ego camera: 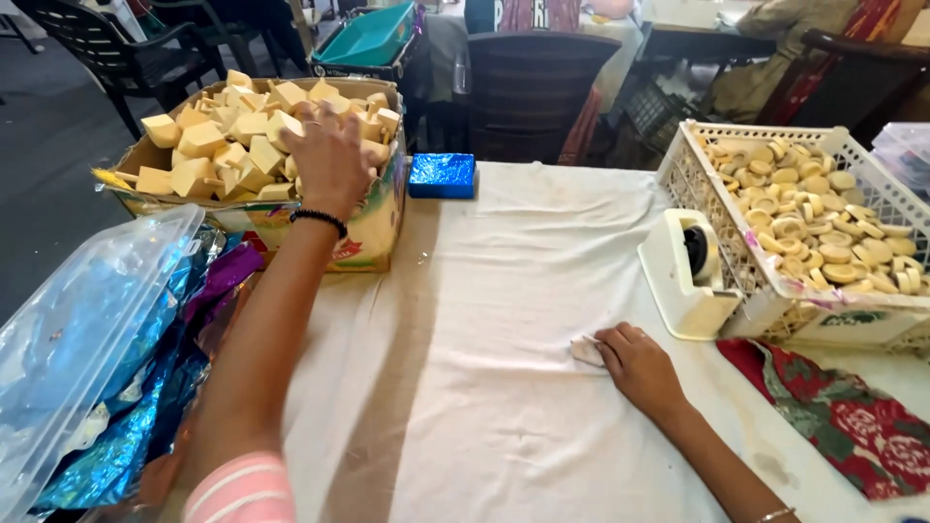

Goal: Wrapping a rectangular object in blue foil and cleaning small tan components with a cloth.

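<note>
My left hand (329,160) reaches into a cardboard box (373,237) heaped with pale yellow soap blocks (218,145); its fingers rest on the blocks at the box's right side, and I cannot tell whether they grip one. My right hand (639,366) lies on the white tablecloth (494,320), fingers pressed on a small white scrap (585,350). A blue foil-wrapped block (442,175) sits on the cloth just right of the box.
A white tape dispenser (686,276) stands beside a white plastic basket (775,305) full of round soaps. Blue and purple foil sheets (145,387) and clear plastic lie at left. A red floral cloth (843,416) lies at right. Dark chairs and seated people are beyond the table.
</note>
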